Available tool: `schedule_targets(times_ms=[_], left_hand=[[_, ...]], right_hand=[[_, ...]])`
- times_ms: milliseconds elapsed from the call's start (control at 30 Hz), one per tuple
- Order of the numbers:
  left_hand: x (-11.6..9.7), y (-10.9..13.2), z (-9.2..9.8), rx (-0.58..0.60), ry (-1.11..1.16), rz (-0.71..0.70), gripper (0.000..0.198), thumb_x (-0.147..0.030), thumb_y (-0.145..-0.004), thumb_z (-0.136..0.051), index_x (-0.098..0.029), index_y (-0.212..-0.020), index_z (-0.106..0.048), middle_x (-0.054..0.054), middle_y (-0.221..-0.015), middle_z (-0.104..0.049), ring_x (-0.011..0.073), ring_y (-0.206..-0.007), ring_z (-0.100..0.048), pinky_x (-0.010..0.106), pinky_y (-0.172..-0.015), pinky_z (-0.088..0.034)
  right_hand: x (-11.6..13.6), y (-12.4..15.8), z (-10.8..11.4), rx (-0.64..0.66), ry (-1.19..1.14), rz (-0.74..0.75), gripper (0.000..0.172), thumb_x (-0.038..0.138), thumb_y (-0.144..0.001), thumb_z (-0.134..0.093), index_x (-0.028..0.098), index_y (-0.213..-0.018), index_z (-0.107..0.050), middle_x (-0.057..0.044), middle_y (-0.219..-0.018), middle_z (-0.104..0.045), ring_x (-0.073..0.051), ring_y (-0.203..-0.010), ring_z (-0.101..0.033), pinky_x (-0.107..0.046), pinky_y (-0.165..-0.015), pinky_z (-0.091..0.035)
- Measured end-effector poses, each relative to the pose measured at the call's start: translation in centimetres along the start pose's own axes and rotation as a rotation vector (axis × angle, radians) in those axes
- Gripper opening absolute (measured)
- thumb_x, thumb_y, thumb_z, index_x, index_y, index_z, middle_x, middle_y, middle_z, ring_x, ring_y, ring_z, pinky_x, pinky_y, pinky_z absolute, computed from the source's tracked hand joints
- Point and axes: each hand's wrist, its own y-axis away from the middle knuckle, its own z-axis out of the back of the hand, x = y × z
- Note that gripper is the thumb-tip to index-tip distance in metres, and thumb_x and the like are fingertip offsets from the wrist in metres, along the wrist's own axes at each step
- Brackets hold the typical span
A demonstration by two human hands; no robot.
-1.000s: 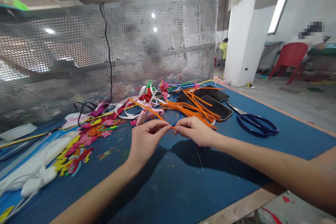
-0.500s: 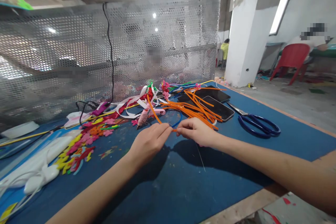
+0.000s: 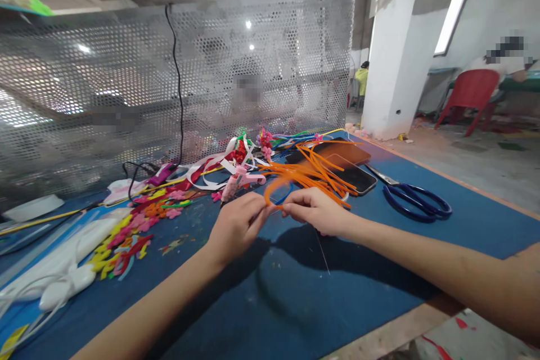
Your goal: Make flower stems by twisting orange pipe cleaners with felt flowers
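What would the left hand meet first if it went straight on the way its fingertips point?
Most likely the right hand: its fingertips lie just beyond those of the left hand, which pinches an orange strip. Depth is uncertain from one view.

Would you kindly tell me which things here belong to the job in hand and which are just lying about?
In the job:
orange strip, between left hand and right hand
blue loop, apparently
loose strips, likely matching stock

Lying about, it seems:
scissors
phone
glue gun
red chair
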Motion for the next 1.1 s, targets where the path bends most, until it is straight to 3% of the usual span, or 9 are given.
schedule_targets(times_ms=[133, 200, 300, 400, 500, 700, 767, 967, 1100], left_hand=[[-0.9, -0.9, -0.5, -0.029, 0.293, 0.5, 0.025, -0.033, -0.078, -0.058, -0.015, -0.062, -0.059, -0.001, -0.055, -0.059, 0.0097, -0.049, -0.053, 0.019, -0.047, -0.041], [-1.0, -1.1, -0.6, -0.092, 0.432, 0.624, 0.022, -0.034, -0.07, -0.066, -0.015, -0.068, -0.056, -0.003, -0.055, -0.058, 0.0103, -0.05, -0.055, 0.019, -0.046, -0.042], [-0.8, -1.1, -0.8, -0.158, 0.553, 0.671, 0.027, -0.031, -0.064, -0.072, -0.016, -0.073, -0.051, -0.005, -0.056, -0.057, 0.011, -0.051, -0.057, 0.019, -0.048, -0.045], [-0.9, -1.0, -0.8, -0.106, 0.507, 0.611, 0.018, -0.031, -0.069, -0.068, -0.015, -0.072, -0.059, -0.001, -0.061, -0.064, 0.0129, -0.056, -0.061, 0.021, -0.054, -0.048], [-1.1, -0.7, -0.6, -0.061, 0.316, 0.505, 0.016, -0.031, -0.077, -0.061, -0.017, -0.074, -0.067, 0.002, -0.072, -0.07, 0.0154, -0.065, -0.064, 0.024, -0.06, -0.05], [-0.1, 0.1, -0.9, 0.059, -0.072, 0.025, 0.02, -0.023, -0.088, -0.046, -0.016, -0.096, -0.064, 0.005, -0.084, -0.067, 0.0154, -0.076, -0.062, 0.026, -0.07, -0.05], [0.1, 0.3, -1.2, 0.081, -0.215, -0.075, 0.022, -0.016, -0.088, -0.043, -0.013, -0.102, -0.06, 0.008, -0.087, -0.065, 0.0167, -0.079, -0.061, 0.028, -0.071, -0.05], [-0.2, 0.5, -0.6, 0.101, -0.433, -0.22, 0.029, -0.013, -0.09, -0.032, -0.013, -0.096, -0.06, 0.01, -0.09, -0.062, 0.0185, -0.08, -0.06, 0.028, -0.067, -0.05], [0.4, 0.8, 0.1, 0.056, -0.396, -0.278, 0.026, -0.014, -0.091, -0.036, -0.015, -0.096, -0.061, 0.008, -0.089, -0.063, 0.0158, -0.079, -0.06, 0.025, -0.069, -0.049]], right_hand=[[0.6, 0.1, 0.1, -0.03, 0.069, 0.0, 0.019, 0.022, -0.081, -0.047, 0.013, -0.07, -0.058, 0.005, -0.05, -0.04, -0.006, -0.045, -0.033, -0.018, -0.042, -0.024], [0.6, 0.0, 0.1, -0.032, 0.109, -0.006, 0.019, 0.021, -0.082, -0.046, 0.013, -0.07, -0.059, 0.005, -0.05, -0.041, -0.006, -0.044, -0.034, -0.018, -0.042, -0.024], [0.3, 0.0, 0.1, -0.029, 0.132, -0.012, 0.019, 0.02, -0.082, -0.046, 0.012, -0.071, -0.06, 0.005, -0.051, -0.042, -0.006, -0.045, -0.036, -0.018, -0.043, -0.025], [0.1, -0.1, 0.1, -0.033, 0.124, -0.006, 0.019, 0.02, -0.082, -0.046, 0.012, -0.071, -0.06, 0.004, -0.052, -0.042, -0.006, -0.046, -0.036, -0.018, -0.043, -0.026], [-0.2, -0.1, 0.1, -0.045, 0.111, -0.004, 0.02, 0.022, -0.082, -0.046, 0.012, -0.07, -0.059, 0.005, -0.05, -0.04, -0.006, -0.045, -0.034, -0.018, -0.043, -0.025], [-1.2, -0.3, 0.3, -0.073, 0.094, -0.047, 0.022, 0.028, -0.081, -0.047, 0.013, -0.071, -0.059, 0.005, -0.05, -0.039, -0.006, -0.044, -0.033, -0.019, -0.042, -0.024], [-1.5, -0.4, 0.3, -0.07, 0.093, -0.056, 0.023, 0.029, -0.081, -0.047, 0.013, -0.071, -0.059, 0.005, -0.05, -0.039, -0.006, -0.043, -0.033, -0.019, -0.042, -0.024], [-1.4, -0.2, 0.1, -0.046, 0.1, -0.028, 0.021, 0.026, -0.081, -0.047, 0.013, -0.07, -0.059, 0.005, -0.05, -0.039, -0.007, -0.045, -0.032, -0.02, -0.043, -0.024], [-0.9, -0.1, 0.0, 0.001, 0.062, 0.006, 0.02, 0.024, -0.081, -0.047, 0.012, -0.069, -0.058, 0.005, -0.051, -0.04, -0.007, -0.047, -0.034, -0.019, -0.045, -0.026]])
